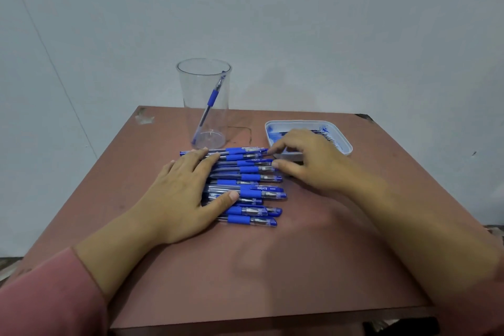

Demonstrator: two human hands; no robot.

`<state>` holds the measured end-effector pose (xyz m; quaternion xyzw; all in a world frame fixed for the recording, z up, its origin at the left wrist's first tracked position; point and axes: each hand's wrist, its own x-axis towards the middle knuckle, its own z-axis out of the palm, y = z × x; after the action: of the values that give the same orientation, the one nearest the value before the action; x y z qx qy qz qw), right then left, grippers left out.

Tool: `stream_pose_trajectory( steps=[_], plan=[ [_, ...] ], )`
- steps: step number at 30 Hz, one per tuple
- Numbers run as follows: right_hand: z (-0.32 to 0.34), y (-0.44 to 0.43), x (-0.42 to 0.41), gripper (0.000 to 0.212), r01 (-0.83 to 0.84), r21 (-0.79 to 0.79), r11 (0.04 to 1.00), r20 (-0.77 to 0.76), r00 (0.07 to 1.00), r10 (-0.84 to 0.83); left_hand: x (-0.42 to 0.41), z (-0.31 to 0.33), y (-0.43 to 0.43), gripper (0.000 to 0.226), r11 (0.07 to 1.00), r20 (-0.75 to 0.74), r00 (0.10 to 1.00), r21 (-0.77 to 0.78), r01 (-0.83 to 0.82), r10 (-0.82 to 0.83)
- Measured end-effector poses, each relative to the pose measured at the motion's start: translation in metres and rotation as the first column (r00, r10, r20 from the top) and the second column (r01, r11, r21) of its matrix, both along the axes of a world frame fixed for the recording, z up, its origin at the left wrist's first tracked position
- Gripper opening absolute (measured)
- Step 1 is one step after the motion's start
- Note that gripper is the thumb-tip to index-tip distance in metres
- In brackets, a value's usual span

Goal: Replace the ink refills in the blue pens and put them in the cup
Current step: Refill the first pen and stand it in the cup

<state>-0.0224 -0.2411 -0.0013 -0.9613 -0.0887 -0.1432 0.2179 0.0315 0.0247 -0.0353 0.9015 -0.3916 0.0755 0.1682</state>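
Left hand (180,194), fingers straight, rests on row of blue plastic pens (253,188); right hand (308,158) touches their ends, grasp unclear.

Left sleeve (41,294) pink; right sleeve (491,311), blurred at the frame edge, seems pink.

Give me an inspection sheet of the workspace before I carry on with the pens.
Surface: reddish-brown table, scuffed at the far corners.
Job's things: clear cup upright, one blue pen leaning inside; row of blue pens lying side by side; white tray holding what look like refills.
Clutter: nothing seen.
Hands: left hand flat on the row; right hand at the pens' right ends, grip unclear.
Cables: thin dark line beside the cup, wire or scratch unclear.
Surroundings: pale wall.
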Motion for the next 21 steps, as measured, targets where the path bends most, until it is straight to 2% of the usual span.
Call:
stream_pose_trajectory(
  steps=[3,9,16,21],
  plan=[
    [-0.007,-0.001,-0.002,0.017,-0.056,-0.107,0.993,0.006,0.998,0.057,-0.001,0.0,0.0,0.082,1.0,0.006,1.0,-0.011,0.007,-0.007],
    [-0.004,0.002,-0.003,0.017,-0.022,-0.239,0.971,0.043,0.999,0.033,-0.002,0.001,-0.001,0.084,1.0,-0.006,1.0,0.008,-0.007,0.007],
    [0.001,0.005,-0.005,0.008,-0.005,-0.124,0.992,0.089,0.996,0.016,-0.006,0.007,-0.001,0.094,0.999,-0.04,0.998,0.033,-0.038,0.039],
    [0.02,0.002,-0.017,0.005,-0.025,-0.027,0.999,0.086,0.996,0.027,-0.011,0.025,-0.013,0.074,0.996,0.169,0.984,-0.069,0.063,-0.05]
  ],
)
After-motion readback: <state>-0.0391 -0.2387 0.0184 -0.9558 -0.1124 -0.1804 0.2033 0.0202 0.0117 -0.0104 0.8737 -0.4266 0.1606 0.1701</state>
